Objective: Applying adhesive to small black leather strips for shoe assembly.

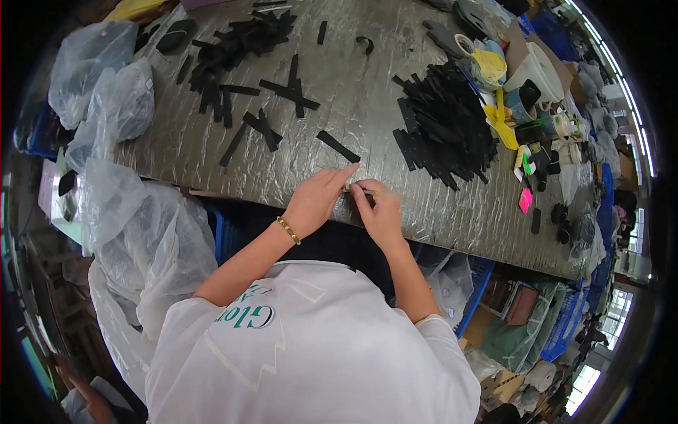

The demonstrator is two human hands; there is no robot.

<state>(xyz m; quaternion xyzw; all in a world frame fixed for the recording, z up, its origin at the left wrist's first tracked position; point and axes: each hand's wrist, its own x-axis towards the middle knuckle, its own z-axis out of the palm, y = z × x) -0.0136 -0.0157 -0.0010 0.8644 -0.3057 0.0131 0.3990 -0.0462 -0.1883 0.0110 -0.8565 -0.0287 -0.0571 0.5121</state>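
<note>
My left hand (316, 199), with a beaded bracelet (288, 230) at its wrist, lies near the table's front edge. Its fingers are stretched out, and their tips come close to the near end of a short black strip (338, 146). Just right of it, my right hand (382, 214) is closed, thumb against fingers, around something small and thin that is mostly hidden. The two hands nearly meet. Several more black strips (289, 93) lie loose beyond my left hand.
A big heap of black strips (452, 124) sits to the right, another pile (236, 53) at the far left. Clear plastic bags (152, 240) hang over the left edge. Tubs (537, 67), yellow scissors-like handles (500, 120) and a pink tag (525, 201) crowd the right side. Blue crates (474, 297) stand below.
</note>
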